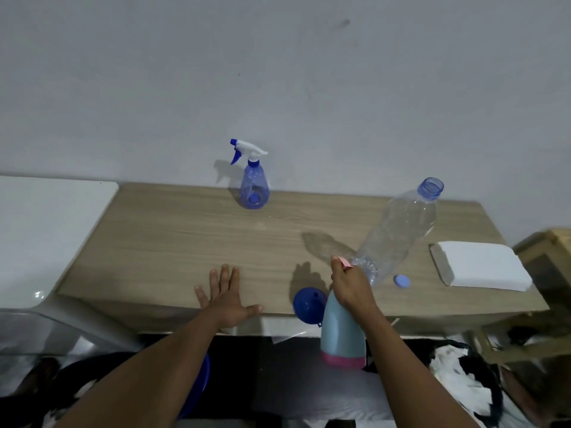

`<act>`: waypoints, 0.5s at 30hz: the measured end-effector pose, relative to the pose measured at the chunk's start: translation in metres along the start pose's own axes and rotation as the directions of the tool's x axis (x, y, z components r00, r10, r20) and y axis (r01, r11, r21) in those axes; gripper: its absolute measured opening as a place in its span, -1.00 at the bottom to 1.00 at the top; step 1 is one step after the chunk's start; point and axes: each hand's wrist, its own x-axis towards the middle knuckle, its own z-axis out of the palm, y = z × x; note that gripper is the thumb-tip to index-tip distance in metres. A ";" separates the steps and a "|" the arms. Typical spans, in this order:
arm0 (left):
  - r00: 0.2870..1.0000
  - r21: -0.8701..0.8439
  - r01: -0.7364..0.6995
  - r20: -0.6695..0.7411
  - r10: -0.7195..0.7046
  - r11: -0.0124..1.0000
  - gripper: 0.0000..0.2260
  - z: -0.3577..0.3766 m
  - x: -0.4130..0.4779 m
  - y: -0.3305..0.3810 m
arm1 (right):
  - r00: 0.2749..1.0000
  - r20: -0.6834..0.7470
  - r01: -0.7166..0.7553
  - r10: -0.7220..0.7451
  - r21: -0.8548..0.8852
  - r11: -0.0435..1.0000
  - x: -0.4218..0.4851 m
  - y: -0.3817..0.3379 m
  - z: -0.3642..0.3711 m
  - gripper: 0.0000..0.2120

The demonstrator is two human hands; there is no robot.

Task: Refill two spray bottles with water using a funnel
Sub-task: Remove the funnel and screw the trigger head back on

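Refilling seems nearly done: clear plastic water bottle (398, 233) looks empty; right hand (349, 285) grip clasps pale-blue, pink-based spray bottle (341, 332); left hand (227, 299) released.

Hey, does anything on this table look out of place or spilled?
No spill shows. The blue funnel lies on its side at the front edge of the table, where it might roll off. The clear bottle stands open, its cap loose beside it.

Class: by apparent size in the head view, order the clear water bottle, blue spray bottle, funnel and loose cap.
1. clear water bottle
2. blue spray bottle
3. funnel, though nearer the camera
4. loose cap
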 end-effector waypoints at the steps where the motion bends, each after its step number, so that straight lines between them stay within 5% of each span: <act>1: 1.000 -0.007 0.003 -0.008 -0.003 1.000 0.15 0.000 0.000 0.001 | 1.000 -0.024 0.008 -0.009 -0.007 1.000 0.000 0.003 -0.003 -0.40; 15: 1.000 -0.054 0.012 -0.024 -0.013 0.998 0.48 -0.014 0.002 0.024 | 0.918 -0.214 0.370 -0.333 0.168 0.914 0.016 -0.060 -0.027 -0.68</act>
